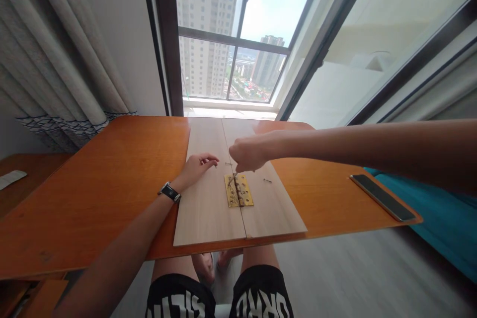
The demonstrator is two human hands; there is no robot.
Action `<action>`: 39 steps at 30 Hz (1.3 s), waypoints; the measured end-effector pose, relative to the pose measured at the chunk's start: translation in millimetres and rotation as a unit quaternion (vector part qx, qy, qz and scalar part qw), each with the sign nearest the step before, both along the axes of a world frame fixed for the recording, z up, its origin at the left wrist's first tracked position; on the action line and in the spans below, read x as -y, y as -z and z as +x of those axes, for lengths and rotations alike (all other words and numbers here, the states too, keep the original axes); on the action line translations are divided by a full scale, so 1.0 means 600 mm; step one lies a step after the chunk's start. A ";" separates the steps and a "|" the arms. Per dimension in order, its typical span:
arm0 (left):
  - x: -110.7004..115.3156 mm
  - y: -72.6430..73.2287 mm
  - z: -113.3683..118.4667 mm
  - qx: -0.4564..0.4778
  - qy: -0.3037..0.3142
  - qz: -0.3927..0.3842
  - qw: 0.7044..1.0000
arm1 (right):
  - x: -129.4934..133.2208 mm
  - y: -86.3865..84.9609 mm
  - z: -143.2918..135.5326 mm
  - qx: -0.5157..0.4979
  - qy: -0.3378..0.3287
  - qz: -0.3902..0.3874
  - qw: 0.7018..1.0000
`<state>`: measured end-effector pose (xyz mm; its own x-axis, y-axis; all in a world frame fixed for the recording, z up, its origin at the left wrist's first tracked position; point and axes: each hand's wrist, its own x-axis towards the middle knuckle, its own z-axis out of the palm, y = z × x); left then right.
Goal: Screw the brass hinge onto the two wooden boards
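Note:
A brass hinge (pixel 239 191) lies open across the seam between two pale wooden boards (pixel 208 218). Above the hinge, my right hand (pixel 250 153) is closed around a thin tool (pixel 233 177), whose tip meets the upper part of the hinge's left leaf. My left hand (pixel 198 168) rests on the left board, its thumb and forefinger pinching a small screw (pixel 215 165). One loose screw (pixel 228 163) lies near the seam above the hinge, and another screw (pixel 267 180) lies on the right board.
Under the boards is an orange wooden table (pixel 122 184). A dark phone (pixel 383 198) lies at its right end. Beyond the far edge stands a window (pixel 238 39), with curtains (pixel 48 35) at the left. Something teal (pixel 443 228) is beside the table at the right.

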<state>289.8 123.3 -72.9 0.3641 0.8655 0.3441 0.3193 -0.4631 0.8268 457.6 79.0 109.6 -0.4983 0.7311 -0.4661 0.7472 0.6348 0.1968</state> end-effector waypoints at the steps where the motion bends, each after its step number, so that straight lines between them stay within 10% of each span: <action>1: 0.000 0.001 0.001 0.003 -0.002 0.002 1.000 | 0.004 -0.002 0.005 0.011 0.010 0.003 1.000; 10: 0.034 -0.017 0.022 0.011 0.014 0.073 0.997 | 0.012 -0.025 0.147 -0.067 0.087 0.110 0.988; 17: 0.066 -0.025 0.044 -0.003 0.196 0.128 0.972 | 0.035 0.107 0.259 -0.366 0.214 0.105 0.899; 20: 0.066 -0.020 0.046 -0.021 0.208 0.134 0.969 | 0.050 0.172 0.265 -0.489 0.258 0.116 0.825; 25: 0.069 -0.016 0.048 -0.069 0.222 0.134 0.963 | 0.061 0.242 0.261 -0.542 0.258 0.129 0.789; 34: 0.070 -0.017 0.048 -0.076 0.244 0.118 0.960 | 0.064 0.291 0.266 -0.603 0.295 0.195 0.715; 39: 0.071 -0.015 0.048 -0.077 0.240 0.109 0.962 | 0.069 0.289 0.266 -0.588 0.272 0.210 0.732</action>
<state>318.4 80.9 -63.8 0.7651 0.4983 0.4077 0.1363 -0.7443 0.6538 617.0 37.9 -63.8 0.0445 0.9262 0.3744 0.6775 0.2474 -0.6927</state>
